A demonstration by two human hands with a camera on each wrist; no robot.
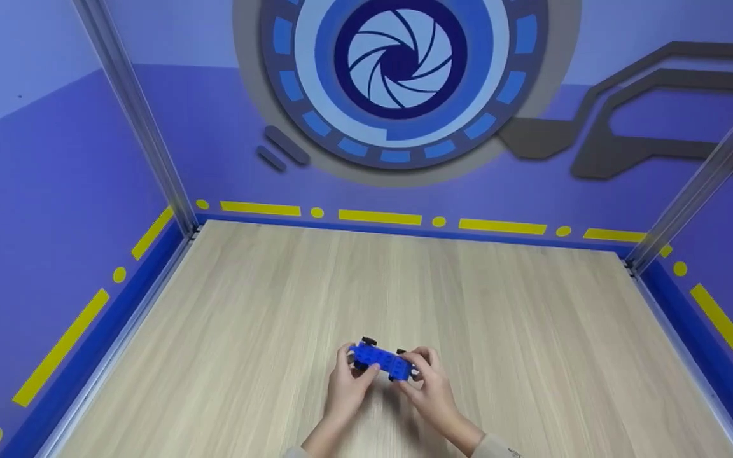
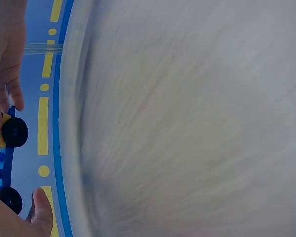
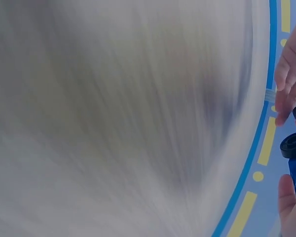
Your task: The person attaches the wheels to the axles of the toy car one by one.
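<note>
A small blue toy car (image 1: 379, 359) built from studded bricks, with black wheels, is held between both hands over the near middle of the table. My left hand (image 1: 347, 389) grips its left end, thumb along the near side and fingers at the far side. At the other end, my right hand (image 1: 431, 393) pinches the body between thumb and fingers. The left wrist view shows two black wheels (image 2: 15, 132) along one side and a yellow brick (image 2: 4, 129) under the right fingertips. Part of the car is cut off in both wrist views.
The wood-grain table (image 1: 265, 305) stretches out around the hands. Blue panels with yellow dashes (image 1: 379, 217) enclose it at the back and both sides. Metal posts (image 1: 144, 121) rise at the two back corners.
</note>
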